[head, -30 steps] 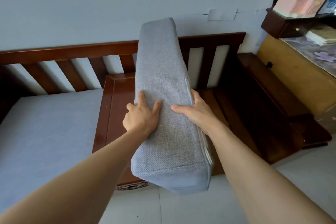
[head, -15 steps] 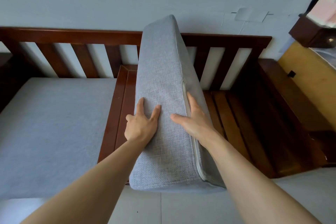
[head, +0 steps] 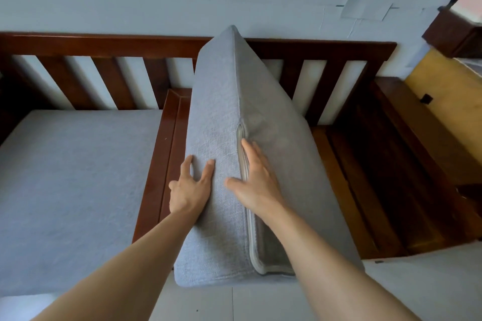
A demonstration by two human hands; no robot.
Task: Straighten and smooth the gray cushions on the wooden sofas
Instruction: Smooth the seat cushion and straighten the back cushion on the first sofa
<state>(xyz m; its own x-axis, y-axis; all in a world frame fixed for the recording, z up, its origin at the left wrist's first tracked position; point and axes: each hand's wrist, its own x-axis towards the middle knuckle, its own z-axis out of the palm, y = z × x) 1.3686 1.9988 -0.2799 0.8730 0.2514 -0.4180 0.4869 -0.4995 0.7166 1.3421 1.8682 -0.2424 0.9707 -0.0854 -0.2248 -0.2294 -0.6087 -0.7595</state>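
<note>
A thick gray cushion (head: 221, 101) stands on edge, tilted toward the right over the bare slatted seat (head: 365, 190) of the wooden sofa, with its zipper seam facing up. My left hand (head: 189, 187) grips its upper edge from the left, thumb on top and fingers round the side. My right hand (head: 254, 180) lies flat with straight fingers along the zipper side. A second gray cushion (head: 73, 190) lies flat in the left seat.
A dark wooden divider panel (head: 161, 159) separates the two seats. The slatted backrest (head: 104, 44) runs along the pale wall. A yellow cabinet (head: 448, 109) and a dark shelf (head: 453, 34) stand at the right. Pale floor tiles (head: 430, 281) lie in front.
The cushion has tipped further to the right, toward the bare slatted seat, and its zipper side now shows more. Both hands stay on it.
</note>
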